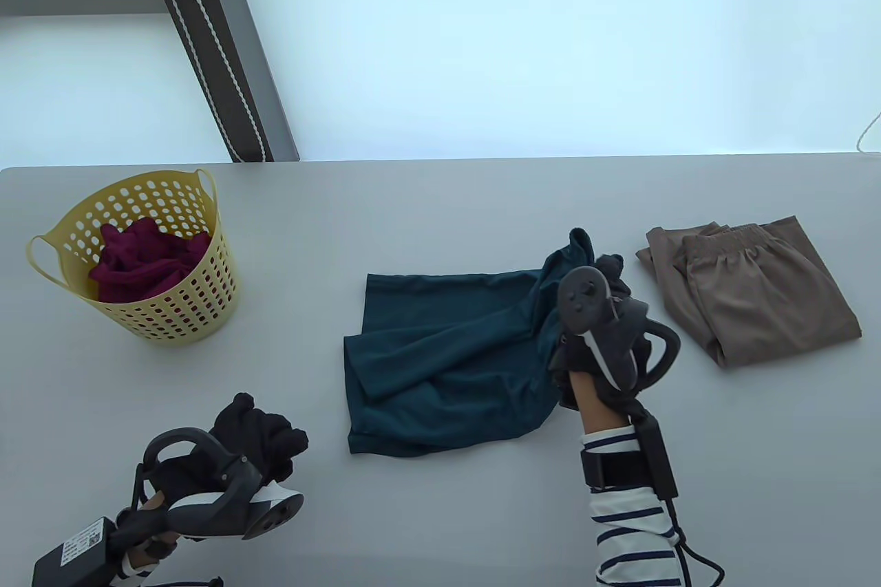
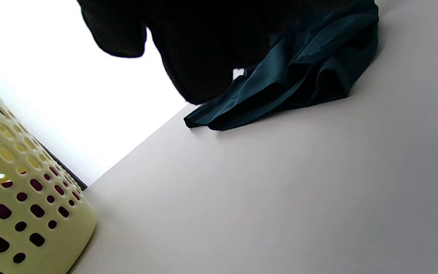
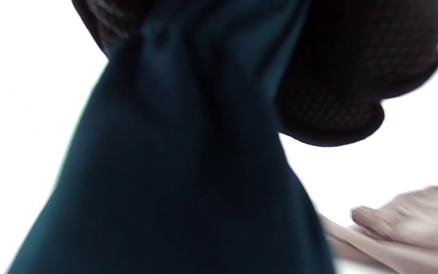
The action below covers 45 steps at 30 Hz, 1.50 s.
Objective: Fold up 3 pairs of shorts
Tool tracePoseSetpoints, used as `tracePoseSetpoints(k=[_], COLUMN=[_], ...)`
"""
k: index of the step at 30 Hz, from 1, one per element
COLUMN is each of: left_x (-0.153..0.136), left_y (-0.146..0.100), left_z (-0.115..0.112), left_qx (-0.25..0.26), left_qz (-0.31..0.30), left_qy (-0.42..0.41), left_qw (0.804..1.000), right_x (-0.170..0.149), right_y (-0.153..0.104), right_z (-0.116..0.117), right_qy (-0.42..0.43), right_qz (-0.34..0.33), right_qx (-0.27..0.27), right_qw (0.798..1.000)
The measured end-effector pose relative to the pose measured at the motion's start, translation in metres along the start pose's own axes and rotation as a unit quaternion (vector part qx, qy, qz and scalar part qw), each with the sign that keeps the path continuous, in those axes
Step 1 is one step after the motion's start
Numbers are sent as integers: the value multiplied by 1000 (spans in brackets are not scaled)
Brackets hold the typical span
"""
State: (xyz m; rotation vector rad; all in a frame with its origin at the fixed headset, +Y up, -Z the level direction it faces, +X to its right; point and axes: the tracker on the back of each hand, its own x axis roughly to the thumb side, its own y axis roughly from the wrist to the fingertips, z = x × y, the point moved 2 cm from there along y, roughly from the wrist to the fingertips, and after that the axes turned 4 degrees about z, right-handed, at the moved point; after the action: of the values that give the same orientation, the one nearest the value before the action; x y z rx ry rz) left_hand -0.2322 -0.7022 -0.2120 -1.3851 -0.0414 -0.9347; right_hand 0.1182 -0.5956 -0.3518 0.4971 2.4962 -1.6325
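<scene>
Spanning the lower half of the table view: a flat pale grey table (image 1: 440, 511), matte, rear edge straight. Behind it, a bright washed-out backdrop, crossed at upper left by a dark slanted frame (image 1: 220, 50) carrying a white beaded cord.

Noted on the table, left to right:
- Yellow perforated laundry basket (image 1: 199, 305) with loop handles, upright at far left, holding crumpled maroon shorts (image 1: 144, 263). Same basket wall visible at the lower left of the left wrist view.
- Dark teal shorts (image 1: 440, 367) at centre, spread but creased, right edge raised off the surface and bunched.
- Tan shorts (image 1: 757, 291) at far right, folded, elastic waistband toward the rear edge, lying apart from the teal pair.

Hands:
- Right hand (image 1: 609, 312), gloved in black, tracker on its back, fingers curled round the lifted right edge of the teal shorts; teal cloth fills the right wrist view, blurred. Striped sleeve (image 1: 626, 511) behind the wrist.
- Left hand (image 1: 265, 435) near the front left, clear of the cloth, fingers loosely curled, holding nothing.
</scene>
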Motion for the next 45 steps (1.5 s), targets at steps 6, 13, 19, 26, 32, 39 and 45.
tracePoseSetpoints(k=[6,13,19,26,32,39,45], left_x=[2,3,4,3,-1,-12,-15], left_y=[0,0,1,4,10,18,21], left_z=[-4,-5,-6,-6,-11,-31,-38], left_qx=[-13,-24,-31,-34,-42,-77,-90], left_qz=[-6,-16,-22,-17,-8,6,14], left_qy=[-9,-13,-13,-9,-11,-23,-27], left_qw=[1000,999,999,999,999,997,995], right_x=[112,148,145,63,-26,-12,6], right_y=[-54,-179,-138,-33,-2,-11,-18], right_z=[43,176,121,103,161,189,187], right_qy=[31,11,98,113,196,87,68], right_qz=[-174,-305,-346,-142,157,143,101], right_qx=[132,613,406,287,408,386,345], right_qw=[975,728,840,940,878,907,930])
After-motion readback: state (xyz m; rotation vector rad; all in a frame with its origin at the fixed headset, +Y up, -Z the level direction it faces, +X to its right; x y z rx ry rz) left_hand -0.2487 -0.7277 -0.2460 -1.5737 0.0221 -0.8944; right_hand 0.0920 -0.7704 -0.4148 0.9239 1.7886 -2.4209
